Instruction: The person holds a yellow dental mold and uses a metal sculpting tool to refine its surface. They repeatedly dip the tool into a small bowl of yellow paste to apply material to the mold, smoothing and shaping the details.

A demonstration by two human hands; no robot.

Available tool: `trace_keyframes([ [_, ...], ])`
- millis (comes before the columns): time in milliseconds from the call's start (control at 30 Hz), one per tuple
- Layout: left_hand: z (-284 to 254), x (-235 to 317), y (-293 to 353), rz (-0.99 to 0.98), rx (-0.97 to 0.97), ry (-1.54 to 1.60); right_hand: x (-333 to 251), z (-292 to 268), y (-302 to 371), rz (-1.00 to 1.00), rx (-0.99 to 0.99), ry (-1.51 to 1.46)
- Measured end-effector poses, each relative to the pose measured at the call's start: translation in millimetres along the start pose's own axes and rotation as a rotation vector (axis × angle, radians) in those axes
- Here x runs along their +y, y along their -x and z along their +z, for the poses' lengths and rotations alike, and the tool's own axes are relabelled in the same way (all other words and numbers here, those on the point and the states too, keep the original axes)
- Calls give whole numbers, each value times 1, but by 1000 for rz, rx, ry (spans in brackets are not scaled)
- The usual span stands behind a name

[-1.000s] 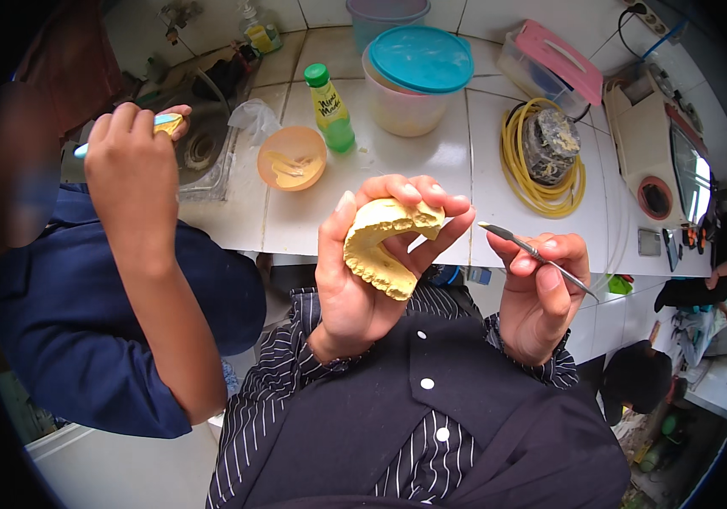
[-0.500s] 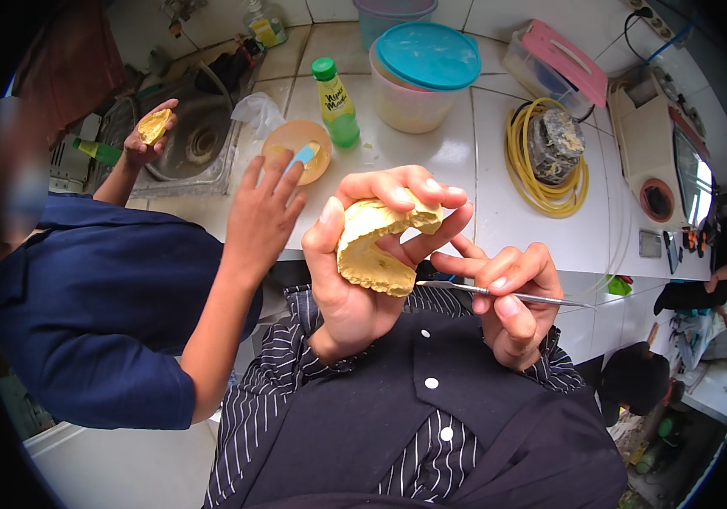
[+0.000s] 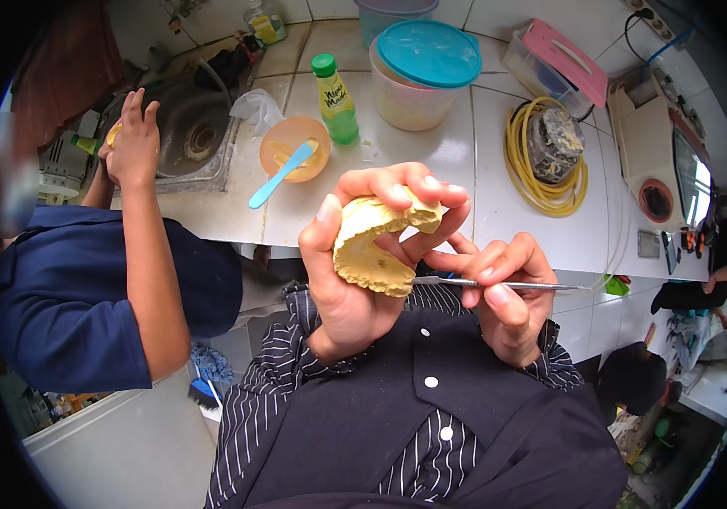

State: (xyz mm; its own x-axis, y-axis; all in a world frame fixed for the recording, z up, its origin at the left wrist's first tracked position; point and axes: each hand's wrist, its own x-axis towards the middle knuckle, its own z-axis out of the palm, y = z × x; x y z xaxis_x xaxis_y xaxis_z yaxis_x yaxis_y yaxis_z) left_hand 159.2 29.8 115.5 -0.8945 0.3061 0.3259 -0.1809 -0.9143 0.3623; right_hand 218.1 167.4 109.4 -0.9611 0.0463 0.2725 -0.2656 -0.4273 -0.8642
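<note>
Over the remote feed I saw the left hand (image 3: 348, 305) clamped on the cast (image 3: 358, 256), between thumb and fingers. The right hand (image 3: 509, 297) pinched the tool (image 3: 448, 281), its tip at the cast's lower end; I could not confirm contact. Beyond the left fingertips stood the bowl (image 3: 275, 141), a spatula (image 3: 282, 176) across its rim.

A tiled counter (image 3: 440, 165) meets a white wall (image 3: 499, 12); a sink (image 3: 200, 178) sits left.
</note>
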Motion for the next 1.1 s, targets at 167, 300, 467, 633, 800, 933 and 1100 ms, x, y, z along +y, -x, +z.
trace_keyframes([
  [167, 1, 0, 0, -21, 15, 20, 0, -1, -1, 7, -7, 18],
  [300, 1, 0, 1, -19, 24, 11, 1, -1, -1, -4, 15, -23],
  [467, 3, 0, -1, 29, -35, -112, -10, 1, -2, -63, -26, 6],
  [633, 1, -2, -1, 120, -53, -269, 0, -11, 3, -116, -106, 130],
  [800, 0, -2, -1, 165, -50, -462, -18, -2, -5, -146, -163, 204],
  [933, -3, -4, -2, 225, -53, -487, -14, -4, -5, -231, -206, 336],
  [1100, -6, -10, -3, 411, -31, -541, -28, 0, -13, -469, -390, 864],
])
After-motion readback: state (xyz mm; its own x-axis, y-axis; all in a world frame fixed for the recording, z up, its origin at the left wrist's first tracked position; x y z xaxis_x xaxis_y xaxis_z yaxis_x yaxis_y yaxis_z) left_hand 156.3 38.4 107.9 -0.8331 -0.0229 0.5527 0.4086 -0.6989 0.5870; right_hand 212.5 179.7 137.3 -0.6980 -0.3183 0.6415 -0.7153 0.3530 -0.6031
